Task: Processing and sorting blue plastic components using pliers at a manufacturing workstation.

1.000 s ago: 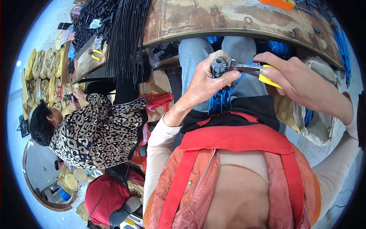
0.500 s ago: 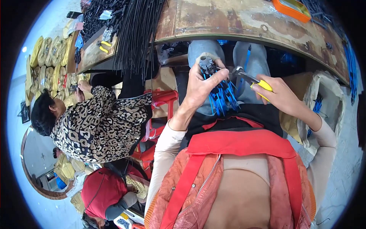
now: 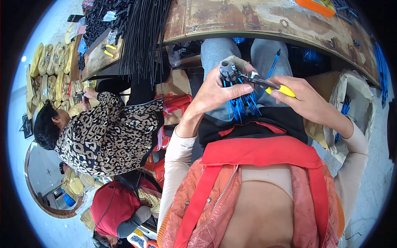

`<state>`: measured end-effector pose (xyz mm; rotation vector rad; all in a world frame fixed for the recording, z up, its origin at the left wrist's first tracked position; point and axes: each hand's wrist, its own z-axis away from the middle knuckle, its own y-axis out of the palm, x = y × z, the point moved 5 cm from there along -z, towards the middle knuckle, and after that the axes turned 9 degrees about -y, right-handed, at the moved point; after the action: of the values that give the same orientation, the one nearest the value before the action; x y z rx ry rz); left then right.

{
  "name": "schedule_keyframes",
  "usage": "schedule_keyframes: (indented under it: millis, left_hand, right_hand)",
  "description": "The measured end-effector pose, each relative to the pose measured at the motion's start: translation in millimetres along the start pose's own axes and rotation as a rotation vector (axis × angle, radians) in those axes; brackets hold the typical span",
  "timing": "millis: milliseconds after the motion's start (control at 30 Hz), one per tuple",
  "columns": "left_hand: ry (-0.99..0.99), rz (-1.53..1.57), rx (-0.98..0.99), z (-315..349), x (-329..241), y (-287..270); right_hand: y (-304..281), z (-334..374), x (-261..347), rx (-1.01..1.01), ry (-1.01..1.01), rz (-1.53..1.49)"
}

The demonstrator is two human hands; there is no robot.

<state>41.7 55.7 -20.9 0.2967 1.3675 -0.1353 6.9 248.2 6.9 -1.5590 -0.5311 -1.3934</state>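
My left hand (image 3: 211, 93) is wrapped round a bundle of thin blue and black rods (image 3: 243, 106) gathered under a grey toothed hub (image 3: 228, 73). The bundle sits over my lap, with the hub facing up and a round hole in its top. Yellow-handled pliers (image 3: 282, 89) are gripped in my right hand (image 3: 304, 99). Their metal jaws reach the hub's right side, just above my left thumb; whether they pinch a wire there is too small to tell. One blue rod with a black tip (image 3: 274, 63) sticks out beyond the pliers, over my right leg.
A worn wooden table (image 3: 231, 18) spans the far side, bearing an orange tray (image 3: 316, 6). Long black rods (image 3: 144, 37) overhang its left part, near another pair of pliers (image 3: 108, 50). A pale sack (image 3: 359, 97) with blue rods stands right. Two people work at left, one in a patterned top (image 3: 111, 134).
The pliers in my right hand have moved left, and their jaws now meet the hub. My left hand has tipped the hub slightly and still holds the bundle.
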Motion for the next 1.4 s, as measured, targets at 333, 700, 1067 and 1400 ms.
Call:
schedule_keyframes:
  millis: [333, 700, 1067, 1400]
  left_hand:
    - [-0.015, -0.015, 0.026, -0.6, -3.3, 3.2]
    - [-0.022, -0.077, 0.02, -6.7, 0.3, 2.5]
    - [-0.031, 0.102, -0.049, -9.1, -0.3, 5.4]
    - [0.006, 0.081, -0.041, -10.6, 0.6, 7.0]
  right_hand:
    - [-7.3, 0.4, 0.9, 0.03, -0.035, 0.102]
    - [-10.4, 1.2, 6.5, 0.172, 0.158, -0.057]
    - [-15.0, 7.1, 14.4, 0.007, -0.006, 0.215]
    - [-15.0, 9.1, 18.1, 0.034, 0.091, 0.112]
